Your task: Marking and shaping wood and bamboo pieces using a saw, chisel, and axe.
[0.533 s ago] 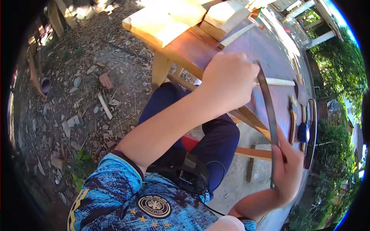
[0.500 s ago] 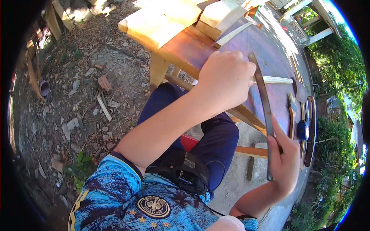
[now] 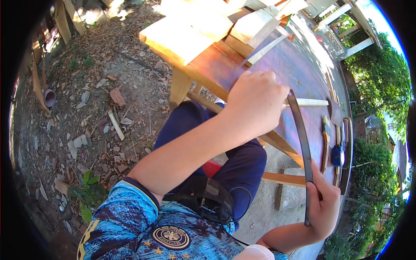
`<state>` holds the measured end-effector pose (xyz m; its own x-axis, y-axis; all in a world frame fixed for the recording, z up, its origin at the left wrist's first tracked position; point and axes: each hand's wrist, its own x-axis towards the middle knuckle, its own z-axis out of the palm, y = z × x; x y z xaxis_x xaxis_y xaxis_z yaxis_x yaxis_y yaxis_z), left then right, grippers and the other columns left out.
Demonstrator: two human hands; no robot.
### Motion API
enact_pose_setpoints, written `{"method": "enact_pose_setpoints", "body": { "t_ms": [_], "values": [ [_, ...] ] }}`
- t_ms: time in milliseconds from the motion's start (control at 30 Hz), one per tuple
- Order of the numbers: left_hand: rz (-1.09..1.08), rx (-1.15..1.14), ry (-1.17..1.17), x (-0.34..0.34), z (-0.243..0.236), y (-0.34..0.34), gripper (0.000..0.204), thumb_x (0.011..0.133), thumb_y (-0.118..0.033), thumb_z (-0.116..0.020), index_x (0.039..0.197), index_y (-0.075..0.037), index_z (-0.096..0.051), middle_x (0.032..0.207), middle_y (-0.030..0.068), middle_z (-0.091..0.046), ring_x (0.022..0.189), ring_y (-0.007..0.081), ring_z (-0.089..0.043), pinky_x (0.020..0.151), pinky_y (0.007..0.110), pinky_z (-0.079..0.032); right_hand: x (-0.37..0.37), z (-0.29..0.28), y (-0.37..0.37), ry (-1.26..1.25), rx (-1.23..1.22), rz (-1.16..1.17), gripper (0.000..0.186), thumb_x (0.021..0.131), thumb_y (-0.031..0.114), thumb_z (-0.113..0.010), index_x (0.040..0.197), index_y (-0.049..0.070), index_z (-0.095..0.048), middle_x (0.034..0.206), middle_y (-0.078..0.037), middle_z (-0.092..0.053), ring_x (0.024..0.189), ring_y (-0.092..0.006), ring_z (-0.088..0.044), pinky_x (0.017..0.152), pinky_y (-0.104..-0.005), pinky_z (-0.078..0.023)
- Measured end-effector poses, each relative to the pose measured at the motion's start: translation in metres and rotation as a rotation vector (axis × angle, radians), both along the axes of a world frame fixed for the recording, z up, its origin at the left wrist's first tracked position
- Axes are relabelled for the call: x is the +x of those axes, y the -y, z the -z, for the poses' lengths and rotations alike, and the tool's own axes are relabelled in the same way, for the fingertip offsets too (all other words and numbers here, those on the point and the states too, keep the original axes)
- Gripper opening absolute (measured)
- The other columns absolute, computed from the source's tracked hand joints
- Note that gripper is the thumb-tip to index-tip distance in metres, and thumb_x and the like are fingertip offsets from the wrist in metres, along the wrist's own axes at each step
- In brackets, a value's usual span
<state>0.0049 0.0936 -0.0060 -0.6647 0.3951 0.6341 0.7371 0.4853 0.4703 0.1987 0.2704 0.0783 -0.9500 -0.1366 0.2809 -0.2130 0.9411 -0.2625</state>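
Reddish-brown wood makes up the table (image 3: 219,60) in front of the person's knees. A long, dark metal strip (image 3: 300,128) slants beside its near edge, crossing in front of a pale stick (image 3: 314,102). The strip looks thin, light and stiff with a little spring; a long edge may be sharp, so it is best pinched by its flat faces near the lower end. The right hand (image 3: 324,207) holds it there, thumb and fingers closed. The left hand (image 3: 259,100) is curled into a fist, apparently around the stick's near end, close to the strip's upper tip. The stick, probably light and rigid, could snap if bent; its blunt end suits a firm grip.
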Motion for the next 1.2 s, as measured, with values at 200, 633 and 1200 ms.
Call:
{"method": "enact_pose_setpoints", "body": {
  "t_ms": [200, 633, 1200],
  "values": [
    [0.053, -0.006, 0.060, -0.003, -0.006, -0.001, 0.016, 0.088, -0.024, -0.076, 0.095, -0.011, -0.072, 0.086, 0.0144, -0.064, 0.085, 0.0381, -0.067, 0.075, 0.049, -0.052, 0.000, -0.005, 0.004, 0.124, 0.009, 0.156, 0.052, 0.091, 0.000, -0.065, 0.143, 0.008, -0.063, 0.071, -0.021, -0.057, 0.062, -0.0400, -0.056, 0.059, -0.0432, -0.045],
    [0.028, -0.024, 0.015, -0.002, -0.006, 0.001, 0.014, 0.088, -0.022, -0.075, 0.093, -0.010, -0.071, 0.084, 0.0133, -0.063, 0.082, 0.0359, -0.067, 0.074, 0.047, -0.053, -0.001, 0.003, 0.000, 0.102, -0.014, 0.091, 0.055, 0.088, -0.001, -0.064, 0.143, 0.006, -0.062, 0.073, -0.022, -0.061, 0.066, -0.0396, -0.063, 0.063, -0.0451, -0.049],
    [0.050, -0.012, 0.071, -0.002, -0.008, -0.002, 0.013, 0.089, -0.022, -0.075, 0.094, -0.010, -0.071, 0.083, 0.0129, -0.060, 0.079, 0.0354, -0.064, 0.070, 0.047, -0.049, -0.013, -0.003, 0.004, 0.072, -0.066, 0.068, 0.056, 0.089, -0.004, -0.064, 0.143, 0.006, -0.063, 0.068, -0.019, -0.052, 0.059, -0.0329, -0.052, 0.060, -0.0359, -0.044]
  ]
}}
